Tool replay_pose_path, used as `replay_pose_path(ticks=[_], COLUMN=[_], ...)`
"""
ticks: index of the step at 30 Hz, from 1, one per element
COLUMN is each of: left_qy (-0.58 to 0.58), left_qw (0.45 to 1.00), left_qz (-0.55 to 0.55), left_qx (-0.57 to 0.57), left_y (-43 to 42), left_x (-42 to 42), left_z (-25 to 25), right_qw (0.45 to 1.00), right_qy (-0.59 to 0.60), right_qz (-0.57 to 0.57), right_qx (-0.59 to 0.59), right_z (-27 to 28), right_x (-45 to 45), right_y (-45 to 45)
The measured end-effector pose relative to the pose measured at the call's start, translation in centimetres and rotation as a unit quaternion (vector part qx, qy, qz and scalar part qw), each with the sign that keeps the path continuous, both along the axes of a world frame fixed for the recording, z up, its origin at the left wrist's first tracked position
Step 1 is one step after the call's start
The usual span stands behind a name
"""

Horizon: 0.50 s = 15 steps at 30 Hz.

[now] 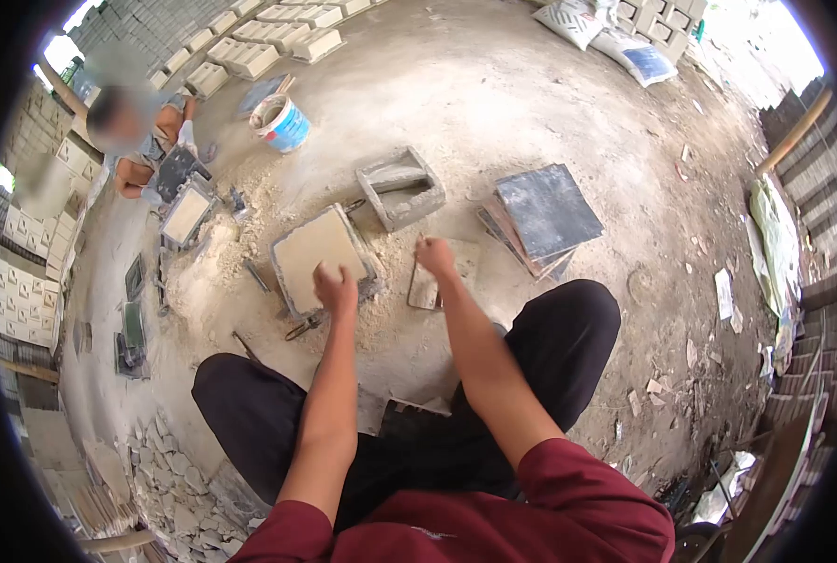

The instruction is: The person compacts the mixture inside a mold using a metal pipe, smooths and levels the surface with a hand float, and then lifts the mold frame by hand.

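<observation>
A square mould filled level with pale sandy mix stands on the floor in front of me. My left hand is over its near right part, thumb and fingers apart, with nothing visible in it; whether it touches the mix I cannot tell. To the right, my right hand is closed beside the top edge of a small flat board. What those fingers hold, if anything, is hidden. Behind the mould sits a grey rectangular frame with an open middle.
A stack of dark square plates lies to the right. Loose sandy powder and a white-blue bucket are at the left and back. A co-worker crouches at another mould. Cast blocks line the back.
</observation>
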<state>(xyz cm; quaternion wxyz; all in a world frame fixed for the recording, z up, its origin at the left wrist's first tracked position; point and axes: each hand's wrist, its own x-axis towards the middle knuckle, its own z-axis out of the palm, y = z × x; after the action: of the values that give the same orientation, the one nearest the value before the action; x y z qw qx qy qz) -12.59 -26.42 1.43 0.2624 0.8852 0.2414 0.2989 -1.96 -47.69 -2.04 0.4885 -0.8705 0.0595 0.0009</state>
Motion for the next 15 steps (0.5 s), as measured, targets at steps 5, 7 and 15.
replay_pose_path(ticks=[5,7,15], left_qy=[0.068,0.108,0.247], left_qw=[0.991,0.979,0.843], left_qz=[-0.104,-0.151,-0.383], left_qx=[-0.046,-0.083,-0.287], left_y=[-9.6,-12.3,-22.8], left_x=[5.5,6.2,10.6], left_z=[3.0,4.9,4.2], right_qw=[0.964,0.946,0.87], right_qy=[-0.018,-0.054,-0.02], right_qz=[-0.259,-0.317,-0.493], right_qx=[0.063,-0.035,0.001], right_z=[3.3,2.9,3.3], right_x=[0.8,1.1,-2.6], right_y=[-10.1,-12.4,-23.4])
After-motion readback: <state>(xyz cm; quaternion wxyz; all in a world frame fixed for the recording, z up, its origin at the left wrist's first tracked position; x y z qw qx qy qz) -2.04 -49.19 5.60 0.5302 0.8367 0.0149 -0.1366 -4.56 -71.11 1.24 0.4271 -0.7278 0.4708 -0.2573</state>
